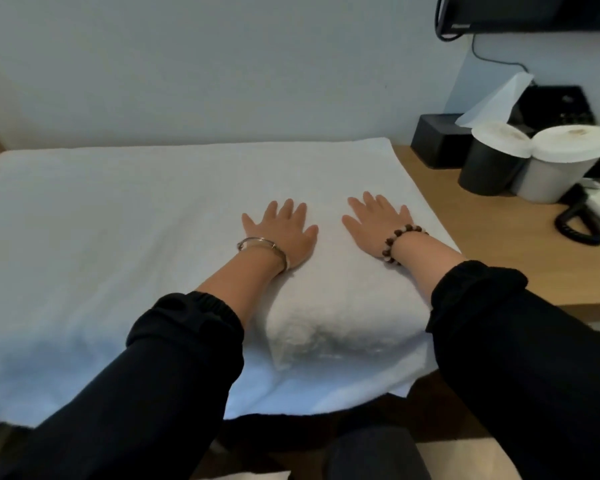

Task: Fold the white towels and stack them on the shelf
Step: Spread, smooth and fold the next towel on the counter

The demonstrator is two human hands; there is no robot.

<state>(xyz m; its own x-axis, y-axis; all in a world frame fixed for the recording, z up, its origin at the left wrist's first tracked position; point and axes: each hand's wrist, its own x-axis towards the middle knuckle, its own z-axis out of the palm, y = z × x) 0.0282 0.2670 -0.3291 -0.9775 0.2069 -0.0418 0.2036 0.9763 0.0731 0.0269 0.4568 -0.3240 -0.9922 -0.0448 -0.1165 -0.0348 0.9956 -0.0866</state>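
Two flat hands press a big soft white cloth towel (118, 237) on the wooden table (499, 258).
The left hand (281, 233) and right hand (378, 223) lie open, holding nothing; it looks light and floppy, best pinched at its corners.

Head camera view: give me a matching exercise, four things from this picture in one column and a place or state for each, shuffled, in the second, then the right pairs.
1 left hand
2 right hand
3 black cup
4 large towel

A white, spread out flat
B bead bracelet at its wrist
C on the wooden desk, white lid
D metal bangle at its wrist

Pairs: 1-D, 2-B, 3-C, 4-A
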